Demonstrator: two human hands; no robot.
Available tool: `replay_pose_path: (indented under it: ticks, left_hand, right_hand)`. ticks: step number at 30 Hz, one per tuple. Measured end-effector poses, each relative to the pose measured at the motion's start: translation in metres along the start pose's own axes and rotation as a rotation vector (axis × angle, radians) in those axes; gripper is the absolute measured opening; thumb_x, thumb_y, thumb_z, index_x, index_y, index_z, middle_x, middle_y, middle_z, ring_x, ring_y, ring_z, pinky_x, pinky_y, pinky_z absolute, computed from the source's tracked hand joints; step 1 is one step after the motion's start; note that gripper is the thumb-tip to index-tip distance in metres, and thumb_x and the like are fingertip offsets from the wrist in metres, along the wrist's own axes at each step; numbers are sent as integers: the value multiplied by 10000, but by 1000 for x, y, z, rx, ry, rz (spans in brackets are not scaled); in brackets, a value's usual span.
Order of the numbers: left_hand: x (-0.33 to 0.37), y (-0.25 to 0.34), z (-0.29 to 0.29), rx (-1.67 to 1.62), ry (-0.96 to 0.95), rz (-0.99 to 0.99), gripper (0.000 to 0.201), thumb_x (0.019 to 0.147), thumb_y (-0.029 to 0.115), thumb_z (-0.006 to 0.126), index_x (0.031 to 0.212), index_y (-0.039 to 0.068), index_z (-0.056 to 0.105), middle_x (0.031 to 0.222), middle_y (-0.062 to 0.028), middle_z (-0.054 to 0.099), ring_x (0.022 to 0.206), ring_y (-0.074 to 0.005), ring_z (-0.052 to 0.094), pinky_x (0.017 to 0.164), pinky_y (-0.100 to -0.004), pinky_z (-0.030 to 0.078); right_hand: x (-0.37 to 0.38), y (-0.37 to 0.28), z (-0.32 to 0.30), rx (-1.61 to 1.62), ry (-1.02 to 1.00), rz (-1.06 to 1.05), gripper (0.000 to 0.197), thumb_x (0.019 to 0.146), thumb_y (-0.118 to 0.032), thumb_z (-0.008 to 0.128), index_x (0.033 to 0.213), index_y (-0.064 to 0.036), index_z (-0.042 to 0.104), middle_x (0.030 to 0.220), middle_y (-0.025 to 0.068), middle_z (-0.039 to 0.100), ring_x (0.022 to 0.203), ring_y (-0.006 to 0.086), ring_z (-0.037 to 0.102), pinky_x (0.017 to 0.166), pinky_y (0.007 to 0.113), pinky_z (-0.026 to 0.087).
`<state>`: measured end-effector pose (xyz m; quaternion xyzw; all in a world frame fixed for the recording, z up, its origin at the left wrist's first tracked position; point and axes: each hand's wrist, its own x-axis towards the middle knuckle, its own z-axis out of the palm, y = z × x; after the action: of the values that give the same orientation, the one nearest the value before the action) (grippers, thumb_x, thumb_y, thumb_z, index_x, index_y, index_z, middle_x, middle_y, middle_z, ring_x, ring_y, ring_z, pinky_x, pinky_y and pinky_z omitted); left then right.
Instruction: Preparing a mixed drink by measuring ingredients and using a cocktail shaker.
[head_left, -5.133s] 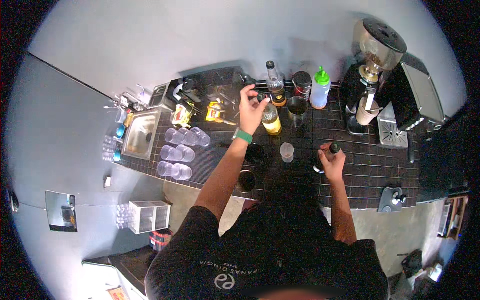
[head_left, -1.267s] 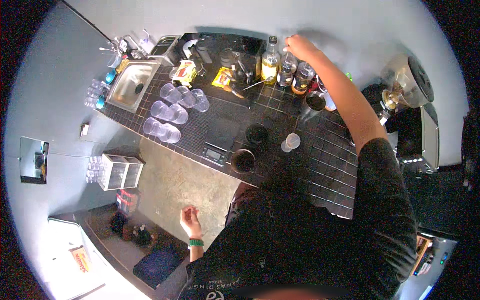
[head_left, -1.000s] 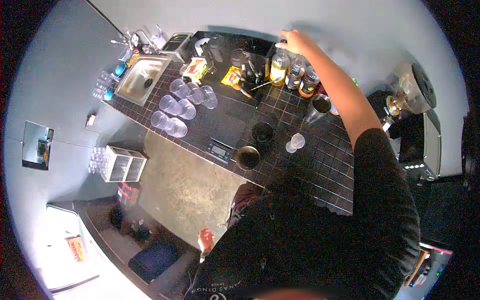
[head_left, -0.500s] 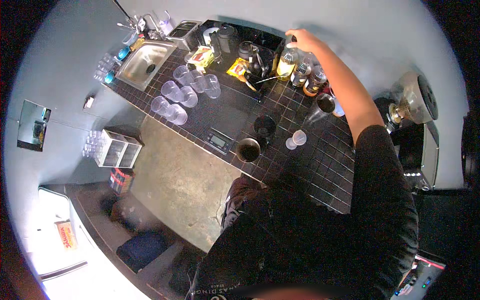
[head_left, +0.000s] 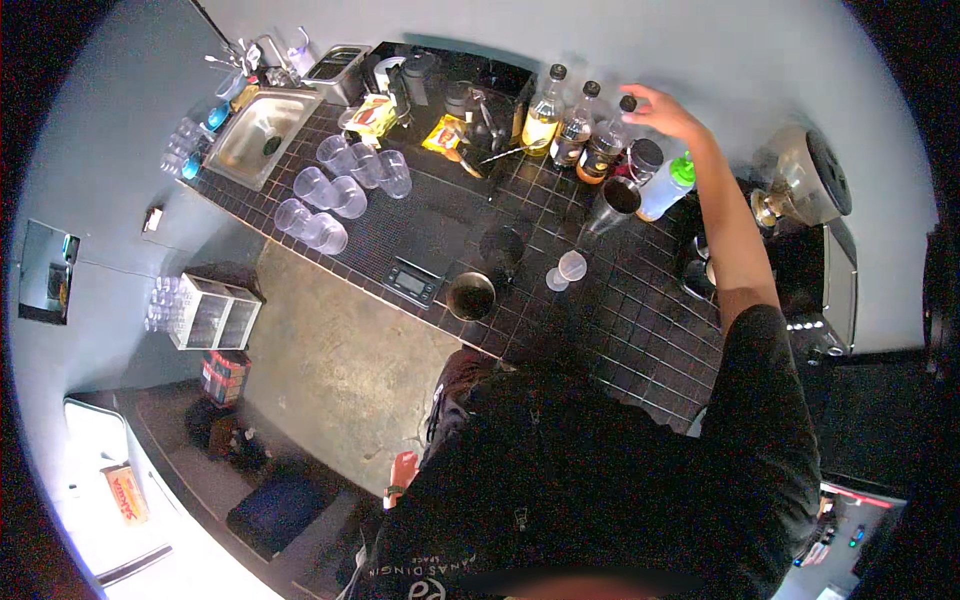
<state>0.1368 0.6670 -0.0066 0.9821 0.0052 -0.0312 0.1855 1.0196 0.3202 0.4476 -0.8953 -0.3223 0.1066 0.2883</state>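
My right hand (head_left: 662, 112) reaches over the back of the counter, beside the black cap of a dark-labelled bottle (head_left: 602, 152). Its fingers are apart around the cap's side; whether they touch it is unclear. Left of that stand another dark-labelled bottle (head_left: 573, 135) and a bottle of pale yellow liquid (head_left: 541, 125). A squeeze bottle with a green top (head_left: 667, 188), a dark-lidded jar (head_left: 642, 158) and a metal cup (head_left: 612, 204) stand nearer. Low in the view, what looks like my left hand (head_left: 402, 468) hangs by my side, its fingers not readable.
Several clear plastic cups (head_left: 350, 197) lie left on the tiled counter, by a sink (head_left: 262, 140). A digital scale (head_left: 410, 283), a metal pitcher (head_left: 470, 297) and a small clear measuring cup (head_left: 571, 266) are nearer. A coffee grinder (head_left: 810, 180) stands right.
My right hand has moved right, from the yellow-liquid bottle's cap to the third bottle's cap. The view has shifted, and what looks like my left hand has come into it.
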Motion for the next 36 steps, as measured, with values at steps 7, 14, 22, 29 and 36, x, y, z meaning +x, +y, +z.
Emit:
replay_pose_path:
  ticks: [7, 14, 22, 29, 36]
  left_hand:
    - [13, -32, -7, -115, 8, -123, 312, 938, 280, 681, 1199, 130, 598, 940, -56, 680, 758, -185, 680, 577, -307, 538]
    - [46, -5, -50, -884, -29, -867, 331, 952, 274, 632, 1243, 134, 562, 950, -33, 661, 723, -198, 678, 561, -317, 517]
    - [-11, -6, 11, -1161, 130, -1088, 270, 977, 283, 621, 1158, 83, 612, 846, -31, 669, 734, -182, 681, 594, -356, 532]
    - [-14, 33, 16, -413, 294, -1024, 184, 886, 180, 567, 737, 76, 595, 721, -93, 619, 699, -264, 628, 631, -362, 509]
    - [4, -38, -10, -1950, 377, -1005, 279, 997, 296, 559, 1212, 120, 585, 939, -35, 655, 838, -229, 647, 655, -384, 536]
  right_hand:
    - [16, 21, 26, -269, 157, -85, 355, 877, -161, 744, 1198, -52, 638, 1087, 186, 698, 978, 310, 669, 879, 396, 518]
    - [14, 34, 29, -395, 205, -83, 544, 873, -311, 765, 1325, -69, 584, 1175, 203, 686, 1035, 291, 666, 861, 395, 521]
    - [-15, 117, 33, 116, 94, 380, 769, 756, -351, 804, 1398, -42, 515, 1316, 178, 631, 1163, 332, 629, 960, 424, 504]
    - [-13, 91, 75, -404, 84, 174, 858, 533, -278, 864, 1304, -33, 578, 1172, 204, 688, 1087, 362, 657, 923, 422, 523]
    - [-31, 97, 23, -317, 199, 112, 743, 510, -249, 879, 1192, -73, 640, 1092, 179, 716, 1042, 338, 681, 908, 403, 522]
